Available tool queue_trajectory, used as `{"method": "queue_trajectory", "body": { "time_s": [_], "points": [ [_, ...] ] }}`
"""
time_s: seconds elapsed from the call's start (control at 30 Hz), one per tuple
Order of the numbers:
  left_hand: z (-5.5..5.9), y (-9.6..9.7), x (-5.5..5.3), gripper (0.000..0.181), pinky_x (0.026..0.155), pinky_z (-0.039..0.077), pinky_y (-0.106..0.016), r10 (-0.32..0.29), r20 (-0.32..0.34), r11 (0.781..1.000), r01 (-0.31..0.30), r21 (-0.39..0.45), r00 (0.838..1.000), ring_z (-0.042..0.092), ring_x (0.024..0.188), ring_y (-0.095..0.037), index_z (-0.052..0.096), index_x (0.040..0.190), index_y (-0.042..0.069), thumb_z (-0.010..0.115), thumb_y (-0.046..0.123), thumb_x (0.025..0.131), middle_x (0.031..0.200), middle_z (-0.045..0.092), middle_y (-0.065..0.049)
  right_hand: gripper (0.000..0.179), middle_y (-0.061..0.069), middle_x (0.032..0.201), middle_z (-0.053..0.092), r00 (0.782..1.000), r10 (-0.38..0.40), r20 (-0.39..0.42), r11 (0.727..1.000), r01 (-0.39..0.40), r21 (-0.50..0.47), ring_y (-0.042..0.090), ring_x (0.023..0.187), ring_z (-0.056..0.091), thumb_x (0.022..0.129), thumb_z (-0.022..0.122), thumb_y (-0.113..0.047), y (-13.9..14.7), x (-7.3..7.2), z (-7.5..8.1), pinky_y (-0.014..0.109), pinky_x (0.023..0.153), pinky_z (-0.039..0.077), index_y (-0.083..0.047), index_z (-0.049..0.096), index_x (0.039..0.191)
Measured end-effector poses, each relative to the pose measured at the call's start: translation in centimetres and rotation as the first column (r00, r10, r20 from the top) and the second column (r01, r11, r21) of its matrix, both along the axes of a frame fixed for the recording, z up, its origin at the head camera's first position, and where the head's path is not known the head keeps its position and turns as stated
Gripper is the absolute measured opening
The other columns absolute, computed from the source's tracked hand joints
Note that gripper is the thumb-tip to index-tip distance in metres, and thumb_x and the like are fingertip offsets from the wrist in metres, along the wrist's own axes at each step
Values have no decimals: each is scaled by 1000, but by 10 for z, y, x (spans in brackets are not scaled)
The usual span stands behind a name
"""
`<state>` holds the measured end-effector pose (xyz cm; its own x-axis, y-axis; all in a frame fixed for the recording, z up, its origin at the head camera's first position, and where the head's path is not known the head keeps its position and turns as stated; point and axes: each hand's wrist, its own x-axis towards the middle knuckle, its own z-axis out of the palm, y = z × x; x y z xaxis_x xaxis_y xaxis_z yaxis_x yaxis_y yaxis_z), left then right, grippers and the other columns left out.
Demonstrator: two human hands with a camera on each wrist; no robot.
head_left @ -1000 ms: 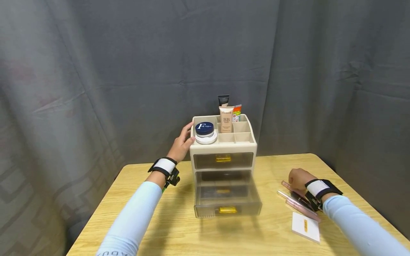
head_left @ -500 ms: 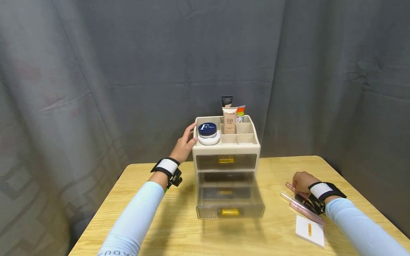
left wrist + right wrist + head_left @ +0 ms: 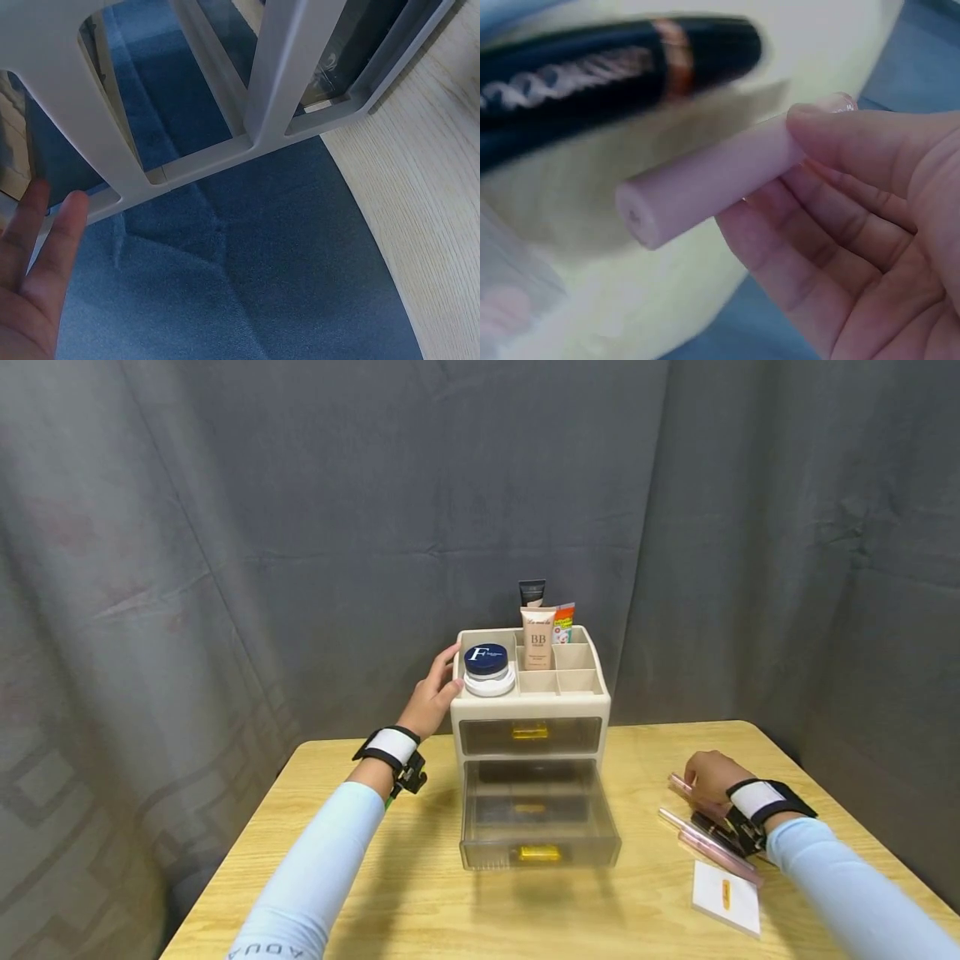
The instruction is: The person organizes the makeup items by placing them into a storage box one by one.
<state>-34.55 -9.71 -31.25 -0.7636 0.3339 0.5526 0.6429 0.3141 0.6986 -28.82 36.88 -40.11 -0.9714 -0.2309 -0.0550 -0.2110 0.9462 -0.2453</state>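
Pink tube (image 3: 712, 180) shows in the right wrist view, its end pinched between thumb and fingers of the right hand (image 3: 877, 225). Beside it is a black tube (image 3: 600, 71) with a copper band; its pale lettering is too blurred to read.

In the head view, the pink tube is at the table's right, under the right hand, near two more pink tubes (image 3: 722, 855) and a white box (image 3: 741, 903) with a gold label. The organizer (image 3: 531, 705) has its upper drawer (image 3: 483, 738) closed, its lower drawer (image 3: 489, 853) pulled out. Its left compartment holds a white case (image 3: 491, 687) and a blue-lidded jar (image 3: 486, 658) marked "F". Further right stand a tube lettered "BB" (image 3: 537, 643), a black-topped tube (image 3: 532, 592) and an orange one (image 3: 563, 622). The left hand (image 3: 431, 697), fingers apart, rests against the organizer's left side. The sleeve (image 3: 311, 868) reads "AQUA".

In the left wrist view, two extended fingers meet the organizer's frame.
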Motion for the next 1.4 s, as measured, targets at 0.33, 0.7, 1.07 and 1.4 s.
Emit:
{"method": "queue_trajectory", "body": {
  "time_s": [0.33,0.7,1.07,1.4],
  "points": [
    [0,2,0,60,96,44,-51,26,13,1000,-26,-18,1000,53,120,-35,27,153,18,45,20,95,139,48,-24,11,5,76,65,977,119,-177,991,-128,-40,19,67,60,77,72,3,-17,12,55,39,61,51,4,69,88],
    [2,4,-1,60,96,44,-52,19,12,1000,-19,-14,1000,53,121,-36,27,153,16,46,16,96,140,47,-25,10,-2,73,60,946,195,-257,978,-208,-25,11,59,51,82,71,1,-61,58,124,28,51,45,-1,71,92],
    [28,8,40,57,96,43,-54,8,34,1000,-7,-14,999,51,120,-43,27,149,-1,44,8,95,137,46,-33,19,-11,68,54,852,398,-340,914,-400,68,2,58,47,79,73,4,-114,90,164,23,52,43,-14,67,81],
    [28,12,41,57,97,41,-55,-5,30,1000,5,-11,1000,49,122,-44,27,150,-1,44,7,95,138,45,-33,25,-13,60,44,754,578,-312,814,-559,157,2,54,41,78,75,1,-165,91,177,21,48,37,-17,60,69]
  ]
}}
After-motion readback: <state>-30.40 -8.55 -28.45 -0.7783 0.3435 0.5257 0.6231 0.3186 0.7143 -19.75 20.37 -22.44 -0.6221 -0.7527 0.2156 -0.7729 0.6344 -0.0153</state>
